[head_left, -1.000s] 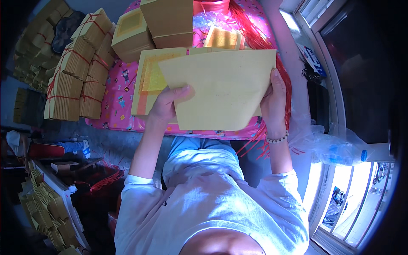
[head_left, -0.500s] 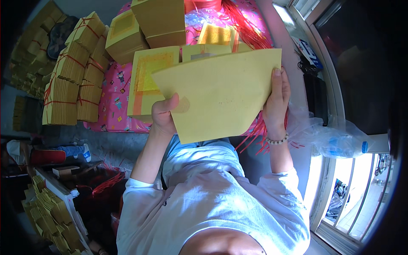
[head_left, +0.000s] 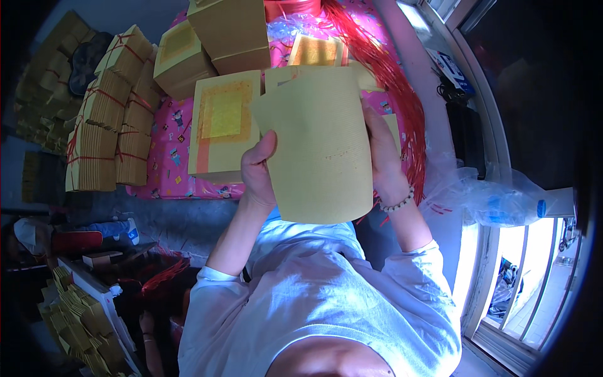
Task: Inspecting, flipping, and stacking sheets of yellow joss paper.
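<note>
Yellow paper sheet [head_left: 320, 144] turned upright since a moment ago.
Left hand [head_left: 259, 173] and right hand [head_left: 383, 160] grip its side edges, fingers closed, above the tabletop [head_left: 169, 157].

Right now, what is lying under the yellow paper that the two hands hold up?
Under the yellow paper, a sheet with a gold square shows at its left on the pink cloth. Whatever lies directly below the held paper is covered.

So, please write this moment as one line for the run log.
left hand: grips yellow paper stack | right hand: grips same stack | stack: raised above pink table | behind: gold-square sheet
</note>
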`<state>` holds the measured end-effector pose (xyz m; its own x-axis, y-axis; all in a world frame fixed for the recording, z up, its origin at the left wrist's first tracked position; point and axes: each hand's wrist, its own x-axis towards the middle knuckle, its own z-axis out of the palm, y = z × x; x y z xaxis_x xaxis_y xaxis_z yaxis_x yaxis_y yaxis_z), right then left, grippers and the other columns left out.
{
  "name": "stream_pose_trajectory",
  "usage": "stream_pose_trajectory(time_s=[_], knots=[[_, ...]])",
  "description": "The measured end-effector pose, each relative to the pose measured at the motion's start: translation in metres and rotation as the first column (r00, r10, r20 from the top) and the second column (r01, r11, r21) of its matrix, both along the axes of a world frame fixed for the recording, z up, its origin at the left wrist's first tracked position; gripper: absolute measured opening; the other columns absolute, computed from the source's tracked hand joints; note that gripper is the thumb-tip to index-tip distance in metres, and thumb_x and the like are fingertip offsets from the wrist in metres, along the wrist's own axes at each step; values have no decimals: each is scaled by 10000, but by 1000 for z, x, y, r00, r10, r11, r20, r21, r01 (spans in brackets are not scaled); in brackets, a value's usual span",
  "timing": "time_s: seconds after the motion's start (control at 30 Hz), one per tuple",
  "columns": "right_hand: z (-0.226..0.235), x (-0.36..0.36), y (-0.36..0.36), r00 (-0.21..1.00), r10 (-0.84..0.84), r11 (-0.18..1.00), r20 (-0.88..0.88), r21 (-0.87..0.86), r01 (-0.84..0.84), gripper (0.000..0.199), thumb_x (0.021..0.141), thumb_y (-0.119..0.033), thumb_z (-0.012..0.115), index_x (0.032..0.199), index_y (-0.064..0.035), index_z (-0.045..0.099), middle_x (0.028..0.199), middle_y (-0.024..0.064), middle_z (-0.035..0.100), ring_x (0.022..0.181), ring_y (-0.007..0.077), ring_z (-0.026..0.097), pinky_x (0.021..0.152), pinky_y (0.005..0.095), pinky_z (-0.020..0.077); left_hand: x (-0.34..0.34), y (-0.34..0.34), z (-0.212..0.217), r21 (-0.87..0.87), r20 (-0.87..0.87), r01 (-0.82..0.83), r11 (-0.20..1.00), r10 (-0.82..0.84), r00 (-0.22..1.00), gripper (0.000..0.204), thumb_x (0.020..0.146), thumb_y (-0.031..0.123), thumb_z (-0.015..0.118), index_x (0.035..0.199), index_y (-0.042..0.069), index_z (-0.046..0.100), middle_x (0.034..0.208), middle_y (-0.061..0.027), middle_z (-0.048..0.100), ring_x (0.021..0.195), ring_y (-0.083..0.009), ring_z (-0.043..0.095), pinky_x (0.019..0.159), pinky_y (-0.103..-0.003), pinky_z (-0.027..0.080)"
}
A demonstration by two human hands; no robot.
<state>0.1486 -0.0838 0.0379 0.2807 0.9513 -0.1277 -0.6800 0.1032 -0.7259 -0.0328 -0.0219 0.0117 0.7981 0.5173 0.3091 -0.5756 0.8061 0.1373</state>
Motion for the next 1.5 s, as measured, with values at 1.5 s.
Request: stream_pose_trajectory(time_s=[1.5], knots=[[8,-23,43,511,-189,933,838,316,-173,571,797,-108,704,1272,2,408,1142,116,575,1063,193,566,890,316,453,-7,43,12,914,-108,-355,195,962,250,155,828,55,662,978,26,638,898,-18,584,870,-101,555,768,-248,437]])
